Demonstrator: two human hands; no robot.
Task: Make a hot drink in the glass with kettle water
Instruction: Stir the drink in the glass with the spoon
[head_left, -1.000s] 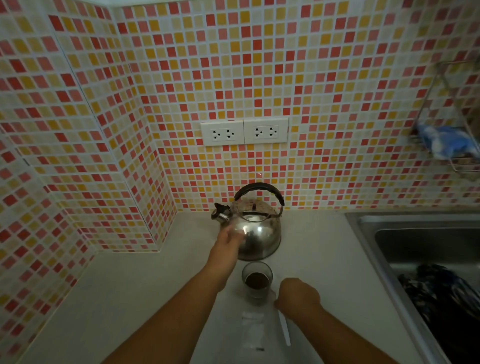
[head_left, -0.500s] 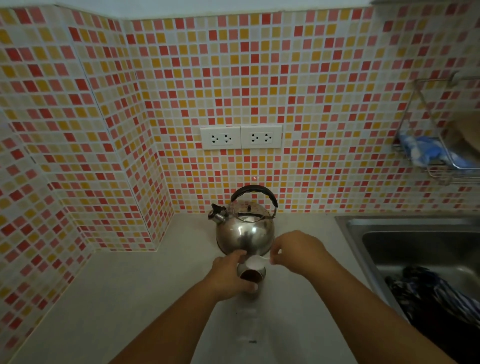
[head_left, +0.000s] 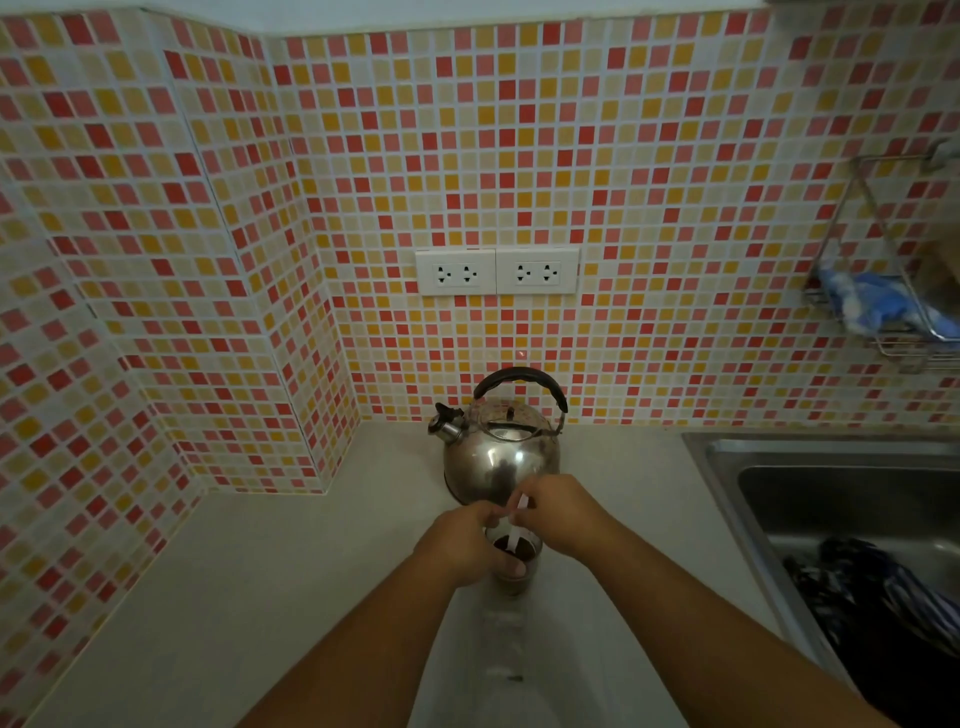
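Note:
A steel kettle (head_left: 501, 452) with a black handle stands on the white counter against the tiled wall. Just in front of it sits a small glass (head_left: 514, 564) holding dark liquid. My left hand (head_left: 460, 543) is wrapped around the glass from the left. My right hand (head_left: 558, 514) pinches a thin white stirrer (head_left: 517, 525) whose lower end dips into the dark drink. A clear empty sachet (head_left: 501, 639) lies flat on the counter between my forearms.
A steel sink (head_left: 831, 499) at the right holds dark striped cloth (head_left: 883, 597). A wire rack (head_left: 883, 291) with a blue cloth hangs on the wall above it. Two white double sockets (head_left: 496, 271) sit above the kettle. The tiled wall juts out at the left.
My left hand left the kettle and took hold of the glass. My right hand rose from the counter with the white stirrer and brought it down into the drink.

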